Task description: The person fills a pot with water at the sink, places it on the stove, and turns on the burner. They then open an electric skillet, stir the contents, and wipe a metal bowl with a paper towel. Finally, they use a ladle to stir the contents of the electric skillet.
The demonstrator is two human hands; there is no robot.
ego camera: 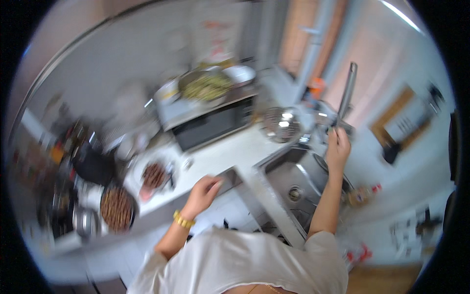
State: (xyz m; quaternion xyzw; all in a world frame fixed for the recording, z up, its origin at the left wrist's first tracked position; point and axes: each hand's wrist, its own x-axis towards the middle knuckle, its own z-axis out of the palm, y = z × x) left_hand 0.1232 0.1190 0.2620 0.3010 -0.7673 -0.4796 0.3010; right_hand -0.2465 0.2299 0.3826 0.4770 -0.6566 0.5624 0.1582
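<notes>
My right hand (337,147) is raised over the far right side of the stainless-steel sink (293,189). It grips a long metal utensil (347,92), which stands nearly upright and has a hole at its top end. Blur hides what kind of utensil it is. My left hand (203,193) hovers near the front edge of the white counter (205,158), its fingers curled and nothing visible in them. A yellow band circles that wrist. Beyond the left hand, a plate (137,171) on the counter carries dark brown strips of food (154,175).
A shiny metal bowl (282,125) sits behind the sink. Left of it, a microwave-like appliance (213,123) bears a basin of green vegetables (207,86) and a white bowl (240,75). A pan of brown strips (116,209) and a steel pot (85,222) are at far left.
</notes>
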